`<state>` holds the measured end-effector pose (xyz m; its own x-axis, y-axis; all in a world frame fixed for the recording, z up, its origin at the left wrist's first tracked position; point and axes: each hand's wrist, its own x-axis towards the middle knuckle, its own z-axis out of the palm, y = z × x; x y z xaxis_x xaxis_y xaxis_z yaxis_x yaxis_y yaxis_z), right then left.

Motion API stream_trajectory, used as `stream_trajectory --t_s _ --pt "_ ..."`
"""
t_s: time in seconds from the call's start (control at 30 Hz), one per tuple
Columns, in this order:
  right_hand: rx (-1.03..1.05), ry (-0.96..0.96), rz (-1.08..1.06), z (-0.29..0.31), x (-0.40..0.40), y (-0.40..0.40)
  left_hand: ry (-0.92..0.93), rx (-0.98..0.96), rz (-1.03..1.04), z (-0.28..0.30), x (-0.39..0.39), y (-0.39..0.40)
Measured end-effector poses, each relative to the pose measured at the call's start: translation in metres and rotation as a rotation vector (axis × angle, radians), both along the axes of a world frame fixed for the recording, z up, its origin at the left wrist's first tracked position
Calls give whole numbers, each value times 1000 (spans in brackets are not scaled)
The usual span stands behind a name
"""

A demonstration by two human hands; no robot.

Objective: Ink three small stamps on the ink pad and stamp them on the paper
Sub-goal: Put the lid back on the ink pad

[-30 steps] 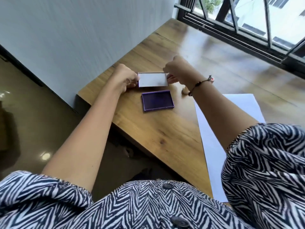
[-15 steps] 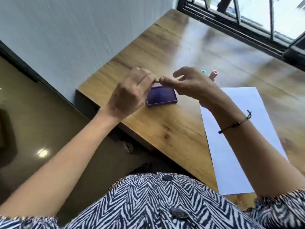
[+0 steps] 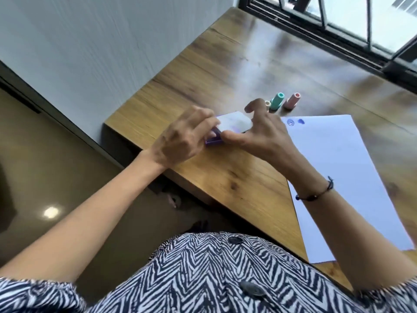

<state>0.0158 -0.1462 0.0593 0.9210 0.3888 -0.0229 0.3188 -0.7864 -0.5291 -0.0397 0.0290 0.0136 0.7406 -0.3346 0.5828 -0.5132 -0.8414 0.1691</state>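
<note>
Now that you've brought the lid [image 3: 235, 121] back over the pad [image 3: 213, 137], both hands pinch it: left hand [image 3: 180, 138] at its left end, right hand [image 3: 262, 129] at its right. Paper [image 3: 352, 177] lies right, already marked; three stamps [image 3: 277, 101] stand far, so inking looks finished.

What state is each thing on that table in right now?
Ink pad: on the table, mostly covered by its lid.
Lid: held over the pad by left hand and right hand.
Three stamps: upright, untouched.
Paper: flat, two blue marks at its far corner.
</note>
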Motion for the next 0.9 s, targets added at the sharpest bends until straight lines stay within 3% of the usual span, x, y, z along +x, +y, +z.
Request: stream_trajectory --t_s 0.07,0.17,0.43,0.63,0.8,0.9 --pt "-45 -88 -31 -6 -4 0 225 -108 134 3 8 10" --pt "-61 -113 -52 -18 -12 -2 507 -88 277 3 21 20" --pt "-99 -146 -82 -29 -19 -3 621 -206 167 9 29 10" --pt "-165 -104 -95 -30 -28 -4 979 132 -46 27 65 17" --pt "-155 -62 -110 -28 -36 -4 1108 473 -87 39 97 1" --pt "-163 -59 -110 -27 -37 -4 1129 567 -84 41 104 -5"
